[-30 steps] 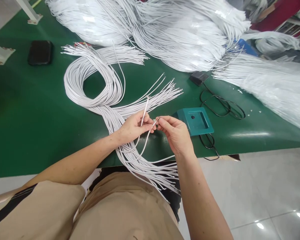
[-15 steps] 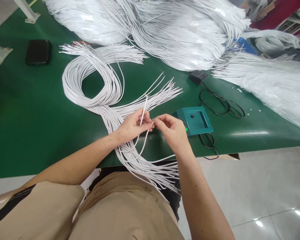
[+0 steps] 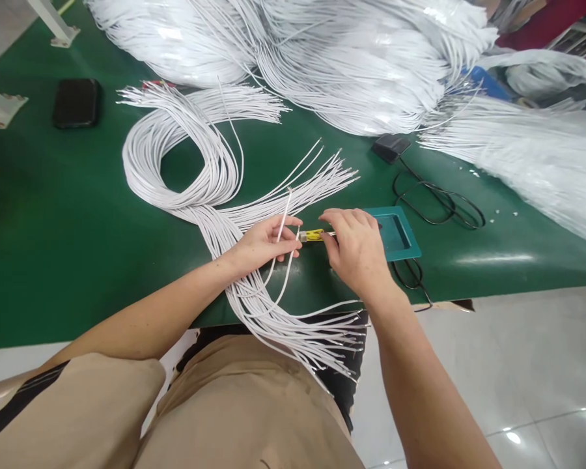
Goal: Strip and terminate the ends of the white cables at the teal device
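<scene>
My left hand [image 3: 268, 244] pinches a white cable [image 3: 285, 218] whose two end parts stick up past the fingers. To its right, my right hand [image 3: 354, 244] is over the teal device [image 3: 413, 244], its thumb and fingers near a small yellow part with metal tips [image 3: 314, 235]. That part lies between the two hands, level with the cable end; whether my right fingers grip it or only touch it is hard to see. Below my left wrist runs a bundle of white cables [image 3: 215, 228], its lower ends hanging over the table edge.
A coiled part of the bundle [image 3: 141, 156] lies at the left. Large piles of white cables [image 3: 361, 71] cover the back. A black pedal-like box [image 3: 389, 148] with a black cord [image 3: 452, 208] lies right; a black case [image 3: 77, 103] sits far left.
My right hand has left the cable end and moved right, over the teal device. The yellow part now shows between the hands. My left hand stays on the cable.
</scene>
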A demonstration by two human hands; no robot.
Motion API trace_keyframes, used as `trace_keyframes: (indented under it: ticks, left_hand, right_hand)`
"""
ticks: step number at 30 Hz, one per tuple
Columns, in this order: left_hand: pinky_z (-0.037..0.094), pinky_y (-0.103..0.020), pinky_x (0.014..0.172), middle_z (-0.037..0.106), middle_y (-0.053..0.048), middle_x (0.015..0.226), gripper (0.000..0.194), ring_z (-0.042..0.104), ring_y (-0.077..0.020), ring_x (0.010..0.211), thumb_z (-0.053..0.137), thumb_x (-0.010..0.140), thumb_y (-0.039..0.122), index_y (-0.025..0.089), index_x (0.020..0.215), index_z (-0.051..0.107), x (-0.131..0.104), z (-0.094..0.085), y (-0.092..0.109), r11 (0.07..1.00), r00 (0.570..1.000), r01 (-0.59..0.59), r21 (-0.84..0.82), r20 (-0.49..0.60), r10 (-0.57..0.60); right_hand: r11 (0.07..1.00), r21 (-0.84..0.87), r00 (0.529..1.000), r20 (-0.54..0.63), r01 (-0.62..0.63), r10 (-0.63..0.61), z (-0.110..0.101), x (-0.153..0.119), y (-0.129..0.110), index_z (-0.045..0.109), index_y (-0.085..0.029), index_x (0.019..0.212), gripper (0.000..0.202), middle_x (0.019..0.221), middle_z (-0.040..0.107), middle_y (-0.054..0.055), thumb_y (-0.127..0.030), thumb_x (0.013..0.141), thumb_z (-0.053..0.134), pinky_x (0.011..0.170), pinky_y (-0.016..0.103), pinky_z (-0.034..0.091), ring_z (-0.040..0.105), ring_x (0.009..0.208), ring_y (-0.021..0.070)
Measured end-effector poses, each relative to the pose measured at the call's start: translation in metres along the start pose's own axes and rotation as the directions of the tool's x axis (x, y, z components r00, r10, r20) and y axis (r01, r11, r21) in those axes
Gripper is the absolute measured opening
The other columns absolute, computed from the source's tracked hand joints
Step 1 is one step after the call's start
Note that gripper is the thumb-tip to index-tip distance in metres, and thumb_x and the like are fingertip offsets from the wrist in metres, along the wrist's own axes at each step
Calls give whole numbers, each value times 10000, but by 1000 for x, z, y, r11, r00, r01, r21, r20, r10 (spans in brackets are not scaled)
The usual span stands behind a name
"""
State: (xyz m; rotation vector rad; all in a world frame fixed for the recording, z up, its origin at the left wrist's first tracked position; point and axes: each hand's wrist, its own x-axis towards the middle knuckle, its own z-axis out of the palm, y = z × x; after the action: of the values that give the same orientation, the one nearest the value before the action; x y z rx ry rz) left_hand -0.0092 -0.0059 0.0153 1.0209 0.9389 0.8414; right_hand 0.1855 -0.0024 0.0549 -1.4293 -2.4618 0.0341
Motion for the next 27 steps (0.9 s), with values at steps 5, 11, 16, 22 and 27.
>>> trace_keyframes:
  ticks: [5,11,16,22,27]
  left_hand:
    - [470,-234,613,662,-11,804,394,676,-133,683,719,744,237,162,1090,548,5,2,-4,993,999,-12,122,-35,16]
    - [483,-253,660,680,-21,839,353,675,-131,707,666,783,235,174,1109,544,7,1,-9,985,999,-51,168,-5,52]
    - [484,-246,673,648,13,774,329,661,-119,688,651,789,235,191,1101,557,5,1,-8,976,994,-108,189,-8,112]
    - [494,-246,684,651,18,768,317,670,-122,687,654,766,192,193,1068,559,4,2,-6,975,993,-111,195,-25,118]
    - [494,-253,689,664,15,768,319,669,-120,675,646,770,191,197,1073,549,3,0,-6,977,994,-103,188,-27,110]
  right_hand:
    - [999,26,978,205,27,-32,-3,9,19,633,-176,872,145,906,703,99,-112,823,512,863,392,397,596,909,255]
    - [990,137,980,199,-19,-9,-4,15,16,654,-176,849,175,970,711,108,-78,768,533,880,414,421,613,981,267]
    - [938,331,984,171,-100,44,-5,19,-2,688,-209,978,213,1306,604,98,-240,794,584,1101,558,261,521,1236,279]
    - [894,426,986,139,-140,88,7,23,-10,695,-202,740,163,1159,684,71,-170,793,544,1044,506,351,595,1104,246]
    - [874,463,987,128,-148,99,2,21,-9,636,-193,690,148,992,715,62,-137,772,526,920,399,422,621,928,208]
